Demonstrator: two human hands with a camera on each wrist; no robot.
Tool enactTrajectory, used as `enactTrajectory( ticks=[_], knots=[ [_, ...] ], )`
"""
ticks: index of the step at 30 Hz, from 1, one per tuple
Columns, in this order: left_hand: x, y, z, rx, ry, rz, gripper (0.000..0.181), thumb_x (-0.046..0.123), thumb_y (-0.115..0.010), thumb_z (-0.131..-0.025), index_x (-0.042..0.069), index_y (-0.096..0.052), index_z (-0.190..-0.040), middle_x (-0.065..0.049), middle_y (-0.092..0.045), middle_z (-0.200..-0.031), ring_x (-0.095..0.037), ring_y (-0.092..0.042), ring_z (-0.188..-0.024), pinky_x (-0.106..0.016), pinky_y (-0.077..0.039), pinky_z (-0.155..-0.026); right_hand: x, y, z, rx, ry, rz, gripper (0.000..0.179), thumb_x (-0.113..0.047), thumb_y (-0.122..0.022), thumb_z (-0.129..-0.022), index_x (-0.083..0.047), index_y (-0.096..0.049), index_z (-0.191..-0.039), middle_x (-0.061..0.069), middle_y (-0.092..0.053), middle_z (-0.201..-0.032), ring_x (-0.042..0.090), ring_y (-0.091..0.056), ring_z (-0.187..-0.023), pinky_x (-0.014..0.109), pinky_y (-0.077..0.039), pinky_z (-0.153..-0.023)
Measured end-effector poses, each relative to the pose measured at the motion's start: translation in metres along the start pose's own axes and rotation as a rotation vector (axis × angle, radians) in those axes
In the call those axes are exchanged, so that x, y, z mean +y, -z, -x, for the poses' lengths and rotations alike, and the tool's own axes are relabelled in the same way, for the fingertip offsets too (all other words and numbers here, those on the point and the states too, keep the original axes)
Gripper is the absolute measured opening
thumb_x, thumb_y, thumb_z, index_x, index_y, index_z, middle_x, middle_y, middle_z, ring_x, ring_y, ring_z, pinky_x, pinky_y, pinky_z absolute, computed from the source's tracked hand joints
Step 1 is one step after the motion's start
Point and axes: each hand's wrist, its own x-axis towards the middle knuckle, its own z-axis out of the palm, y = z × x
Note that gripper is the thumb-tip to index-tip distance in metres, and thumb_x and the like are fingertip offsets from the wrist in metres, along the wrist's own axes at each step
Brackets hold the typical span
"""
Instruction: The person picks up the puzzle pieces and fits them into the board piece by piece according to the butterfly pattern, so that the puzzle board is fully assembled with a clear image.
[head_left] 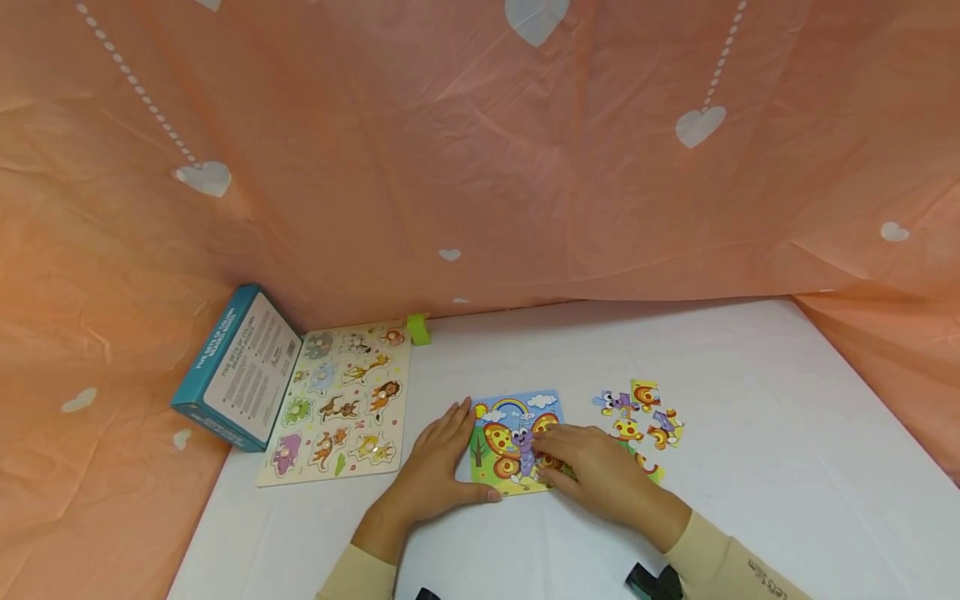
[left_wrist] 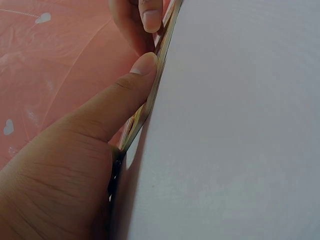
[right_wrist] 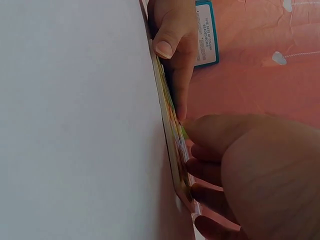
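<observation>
A square butterfly puzzle board (head_left: pixel 512 406) lies flat on the white table, with a rainbow, clouds and a tree in its picture. My left hand (head_left: pixel 433 467) rests against its left side, fingers stretched along that edge and thumb at the near edge. The left thumb (left_wrist: pixel 125 92) touches the board's side in the left wrist view. My right hand (head_left: pixel 600 475) covers the board's right part, its fingertips on the picture over the butterfly's right wing. In the right wrist view, the right fingers (right_wrist: pixel 207 172) reach the board's face, spread and slightly bent. What lies beneath them is hidden.
Several loose puzzle pieces (head_left: pixel 665 429) lie right of the board, some partly behind the right hand. At the left stands a wooden animal peg board (head_left: pixel 351 433) beside a leaning blue box (head_left: pixel 251 375). A green block (head_left: pixel 418 329) sits at the back edge, before the orange curtain.
</observation>
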Motion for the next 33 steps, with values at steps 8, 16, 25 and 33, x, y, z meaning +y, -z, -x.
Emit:
enactTrajectory(
  ticks=[8, 16, 25, 33],
  knots=[
    [-0.001, -0.001, 0.0, -0.004, 0.006, 0.008, 0.13, 0.078, -0.082, -0.079, 0.002, -0.028, -0.17, -0.006, -0.011, -0.18, -0.026, -0.006, -0.166, -0.053, -0.009, -0.13, 0.004, 0.001, 0.0, 0.051, -0.058, -0.188, 0.028, -0.02, -0.079, -0.103, -0.011, -0.079, -0.129, 0.0, -0.077, -0.127, 0.026, -0.071, -0.123, 0.052, -0.055, -0.106],
    [-0.002, -0.002, -0.001, 0.003, -0.002, 0.009, 0.129, 0.075, -0.083, -0.08, 0.0, -0.029, -0.17, -0.008, -0.013, -0.18, -0.028, -0.007, -0.166, -0.055, -0.011, -0.13, 0.012, 0.005, 0.002, 0.087, -0.21, -0.438, 0.038, -0.029, -0.079, -0.104, -0.009, -0.075, -0.136, 0.002, -0.074, -0.133, 0.028, -0.068, -0.126, 0.054, -0.053, -0.108],
    [-0.001, -0.002, -0.001, 0.0, -0.008, -0.001, 0.128, 0.073, -0.085, -0.08, -0.002, -0.03, -0.169, -0.01, -0.014, -0.18, -0.03, -0.008, -0.166, -0.057, -0.011, -0.13, 0.032, 0.021, 0.003, 0.149, -0.29, -0.718, 0.04, -0.018, -0.072, -0.108, 0.0, -0.066, -0.143, 0.015, -0.071, -0.136, 0.028, -0.071, -0.115, 0.035, -0.058, -0.098],
    [-0.001, -0.002, -0.001, -0.003, -0.001, 0.0, 0.129, 0.074, -0.084, -0.08, -0.001, -0.029, -0.17, -0.008, -0.013, -0.18, -0.028, -0.007, -0.166, -0.055, -0.01, -0.13, 0.053, 0.046, 0.008, 0.225, -0.352, -0.855, 0.045, -0.023, -0.055, -0.117, 0.006, -0.056, -0.15, 0.027, -0.064, -0.14, 0.037, -0.068, -0.12, 0.034, -0.06, -0.095]
  ],
)
